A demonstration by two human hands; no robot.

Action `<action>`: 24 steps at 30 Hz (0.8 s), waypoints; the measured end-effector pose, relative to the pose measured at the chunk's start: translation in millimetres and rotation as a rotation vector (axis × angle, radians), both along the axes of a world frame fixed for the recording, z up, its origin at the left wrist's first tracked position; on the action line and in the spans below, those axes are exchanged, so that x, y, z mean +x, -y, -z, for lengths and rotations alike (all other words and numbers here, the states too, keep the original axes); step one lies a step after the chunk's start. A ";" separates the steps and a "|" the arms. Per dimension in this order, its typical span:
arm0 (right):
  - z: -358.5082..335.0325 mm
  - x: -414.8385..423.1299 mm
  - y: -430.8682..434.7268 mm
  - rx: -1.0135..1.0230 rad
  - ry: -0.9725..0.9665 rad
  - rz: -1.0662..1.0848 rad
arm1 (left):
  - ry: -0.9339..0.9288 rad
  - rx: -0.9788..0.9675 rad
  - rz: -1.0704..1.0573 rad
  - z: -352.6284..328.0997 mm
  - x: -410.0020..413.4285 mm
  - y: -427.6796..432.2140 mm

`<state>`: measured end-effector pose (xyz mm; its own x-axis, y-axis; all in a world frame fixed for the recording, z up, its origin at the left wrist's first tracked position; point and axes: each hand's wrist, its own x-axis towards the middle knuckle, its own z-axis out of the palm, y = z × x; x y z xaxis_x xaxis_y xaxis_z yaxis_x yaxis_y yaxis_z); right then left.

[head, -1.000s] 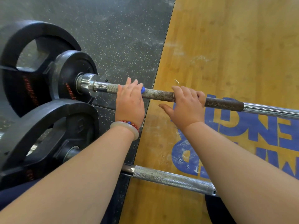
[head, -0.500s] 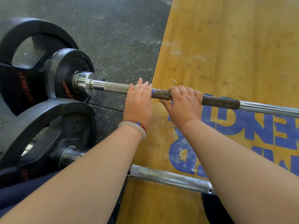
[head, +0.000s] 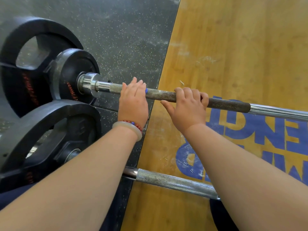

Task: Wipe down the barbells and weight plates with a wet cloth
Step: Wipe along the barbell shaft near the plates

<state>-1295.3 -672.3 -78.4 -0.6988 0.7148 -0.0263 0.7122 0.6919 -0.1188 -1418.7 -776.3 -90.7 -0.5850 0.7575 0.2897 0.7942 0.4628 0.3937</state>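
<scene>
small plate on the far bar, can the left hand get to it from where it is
Probably yes. The left hand grips the far barbell a short way along from the small plate, with only bare shaft and the collar between them.

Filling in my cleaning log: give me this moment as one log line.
step: wiping bar | left hand: holds blue cloth on far barbell | right hand: grips far barbell | near barbell: untouched
</scene>
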 end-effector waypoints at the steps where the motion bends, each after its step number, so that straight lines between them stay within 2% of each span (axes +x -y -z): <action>1: -0.1 -3.7 4.0 -0.017 -0.014 -0.001 | -0.013 -0.004 0.026 0.2 -5.7 3.2; 4: -0.6 -12.0 11.2 -0.064 -0.063 0.026 | -0.031 -0.050 0.072 1.3 -16.6 9.9; 10: 1.0 -12.4 7.7 -0.086 -0.079 0.022 | -0.075 0.011 -0.006 5.1 -3.1 -1.3; 17: -0.6 -5.3 2.0 -0.092 -0.115 -0.043 | -0.113 0.042 0.170 7.3 17.2 -19.9; 19: -0.9 -2.4 -0.6 -0.081 -0.115 -0.074 | -0.146 0.006 0.112 7.7 4.4 -11.5; 24: -1.0 -4.1 1.2 -0.067 -0.114 -0.057 | -0.076 0.015 -0.018 6.1 6.9 -15.3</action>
